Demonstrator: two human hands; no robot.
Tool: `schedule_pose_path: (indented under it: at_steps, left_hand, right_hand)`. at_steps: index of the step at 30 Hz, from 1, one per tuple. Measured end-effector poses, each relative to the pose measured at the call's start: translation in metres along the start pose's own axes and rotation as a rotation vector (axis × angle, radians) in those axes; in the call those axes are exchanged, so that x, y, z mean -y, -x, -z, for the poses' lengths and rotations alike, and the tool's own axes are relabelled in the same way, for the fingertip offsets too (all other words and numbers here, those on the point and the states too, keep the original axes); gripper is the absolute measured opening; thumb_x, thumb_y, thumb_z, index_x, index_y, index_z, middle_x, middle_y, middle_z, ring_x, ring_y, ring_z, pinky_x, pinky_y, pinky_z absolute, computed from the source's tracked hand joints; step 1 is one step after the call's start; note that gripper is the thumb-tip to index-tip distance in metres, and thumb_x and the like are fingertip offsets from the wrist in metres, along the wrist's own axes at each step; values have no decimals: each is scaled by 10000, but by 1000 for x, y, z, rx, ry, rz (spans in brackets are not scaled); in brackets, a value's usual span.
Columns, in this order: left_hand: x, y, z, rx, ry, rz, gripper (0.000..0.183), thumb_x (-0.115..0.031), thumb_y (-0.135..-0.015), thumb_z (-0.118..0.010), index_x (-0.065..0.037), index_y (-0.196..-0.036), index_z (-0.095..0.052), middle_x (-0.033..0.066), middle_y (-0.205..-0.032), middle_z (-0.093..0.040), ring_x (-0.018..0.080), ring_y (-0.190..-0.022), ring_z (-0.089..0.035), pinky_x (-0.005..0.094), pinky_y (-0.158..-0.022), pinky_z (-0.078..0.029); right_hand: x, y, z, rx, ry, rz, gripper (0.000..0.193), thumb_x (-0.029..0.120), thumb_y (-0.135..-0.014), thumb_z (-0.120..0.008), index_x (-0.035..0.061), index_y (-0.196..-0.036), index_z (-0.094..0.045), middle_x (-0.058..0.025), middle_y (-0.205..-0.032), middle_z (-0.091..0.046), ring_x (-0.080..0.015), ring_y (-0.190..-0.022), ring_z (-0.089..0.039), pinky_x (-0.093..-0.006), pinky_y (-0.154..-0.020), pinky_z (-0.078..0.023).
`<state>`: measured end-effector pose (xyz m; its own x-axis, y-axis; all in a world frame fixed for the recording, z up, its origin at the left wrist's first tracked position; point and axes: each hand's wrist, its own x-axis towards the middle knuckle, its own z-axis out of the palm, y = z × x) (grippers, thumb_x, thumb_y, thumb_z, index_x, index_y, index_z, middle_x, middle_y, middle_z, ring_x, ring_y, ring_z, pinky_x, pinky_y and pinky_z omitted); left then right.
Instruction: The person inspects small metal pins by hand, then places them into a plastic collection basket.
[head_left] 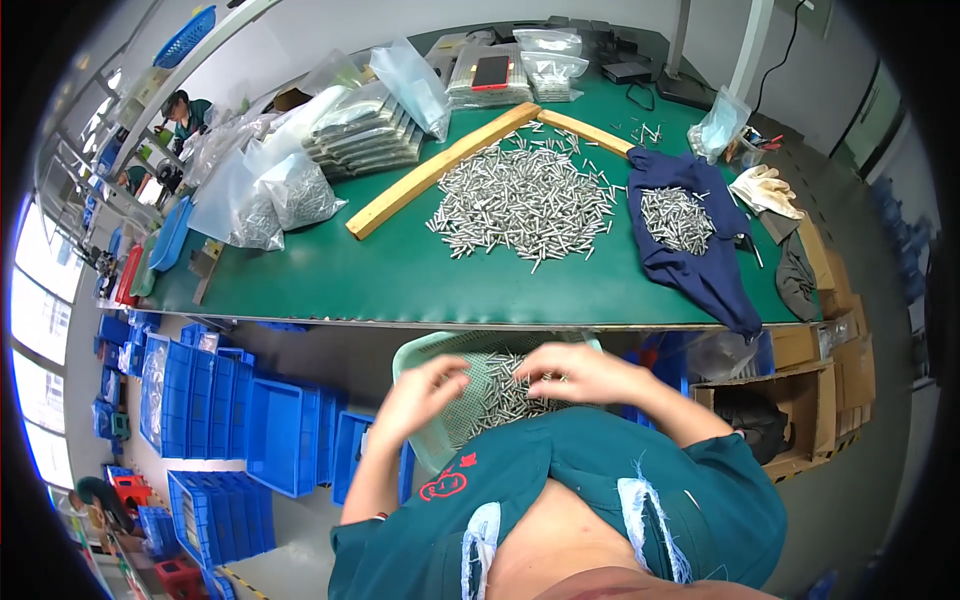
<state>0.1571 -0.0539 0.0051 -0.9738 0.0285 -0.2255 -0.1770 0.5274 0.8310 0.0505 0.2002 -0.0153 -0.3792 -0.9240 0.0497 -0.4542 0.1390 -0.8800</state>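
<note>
A light green mesh basket [408, 358] sits at my lap, below the table's front edge, with many small silver metal pins [505, 395] in it. Over its left side is my left hand [430, 392], fingers loosely bent and apart, nothing seen in them. My right hand [585, 372] reaches over the right side, its curved, parted fingertips close to the pins; no held piece shows. On the green table ahead lies a wide heap of similar pins [525, 200]. A smaller pile of pins [677, 220] rests on a dark blue cloth [665, 270] to the right.
Wooden strips [440, 172] border the heap at the back. Bags of pins [300, 195] and stacked flat packs [365, 135] stand at left. Gloves [767, 190] lie on the table's right edge. Blue crates [285, 435] and an open carton [810, 420] flank me below.
</note>
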Motion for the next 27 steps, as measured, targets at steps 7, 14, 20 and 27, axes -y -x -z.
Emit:
schedule_pose_path:
  at_steps: [7,14,20,27]
  left_hand:
    - [-28,-92,39,-410,-217,-269,311,-260,-871,-640,-42,-1090,-613,96,-1050,-637,255,-1049,-593,336,-861,-479]
    - [-37,-168,14,-419,-681,-576,458,-337,-801,-707,-75,-1154,-581,138,-1281,-501,332,-1276,-404,470,-1025,-347]
    - [-48,-210,3,-368,-872,-522,675,-449,-741,-730,-92,-1272,-516,184,-1393,-389,359,-1353,-293,537,-1084,-247]
    - [-46,-236,19,-354,-904,-442,774,-513,-674,-752,-120,-1294,-503,181,-1415,-371,353,-1372,-265,603,-1075,-214]
  right_hand:
    - [-12,-30,116,-534,675,76,537,337,-796,-711,74,-1236,-548,-154,-1229,-552,-325,-1215,-466,-425,-1018,-376]
    - [-53,-42,151,-393,919,-246,708,451,-728,-739,82,-1289,-516,-156,-1347,-462,-362,-1367,-275,-507,-1114,-212]
    - [-55,-68,160,-327,842,-372,604,419,-701,-763,70,-1169,-607,-158,-1295,-512,-342,-1371,-278,-508,-1125,-193]
    - [-71,-91,144,-589,839,-249,418,306,-702,-775,62,-1013,-640,-132,-1194,-566,-330,-1299,-383,-476,-1082,-273]
